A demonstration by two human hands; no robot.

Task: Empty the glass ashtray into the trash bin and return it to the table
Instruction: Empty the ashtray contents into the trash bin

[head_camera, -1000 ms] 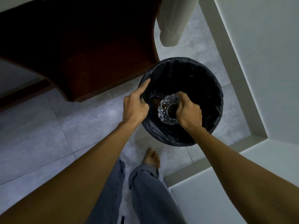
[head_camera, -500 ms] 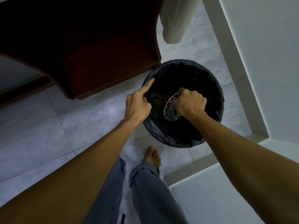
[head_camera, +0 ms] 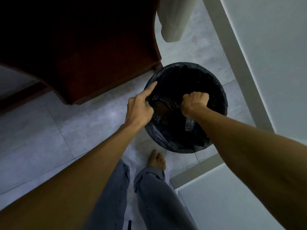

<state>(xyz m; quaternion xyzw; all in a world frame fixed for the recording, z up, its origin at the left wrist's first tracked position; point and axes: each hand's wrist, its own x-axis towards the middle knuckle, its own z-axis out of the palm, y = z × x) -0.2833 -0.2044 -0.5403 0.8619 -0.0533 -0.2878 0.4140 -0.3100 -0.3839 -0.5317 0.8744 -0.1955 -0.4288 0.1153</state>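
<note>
A round trash bin [head_camera: 219, 97] lined with a black bag stands on the grey tile floor. My right hand [head_camera: 194, 101] is inside its mouth, knuckles up, closed on the glass ashtray [head_camera: 189, 125]. The ashtray is turned over beneath the hand, so only a small glinting edge shows under my wrist. My left hand [head_camera: 139, 108] grips the liner at the bin's left rim, index finger stretched along the edge. The bin's contents are too dark to make out.
A dark red-brown wooden piece of furniture [head_camera: 83, 47] fills the upper left, its corner touching the bin. A pale rounded object [head_camera: 174, 19] hangs above the bin. White walls and skirting run along the right. My legs and a bare foot [head_camera: 157, 159] stand just before the bin.
My right hand has rolled further over, turning the ashtray from sideways to face down. The glass, plain to see a second ago, is now almost hidden. My left hand has stayed on the rim.
</note>
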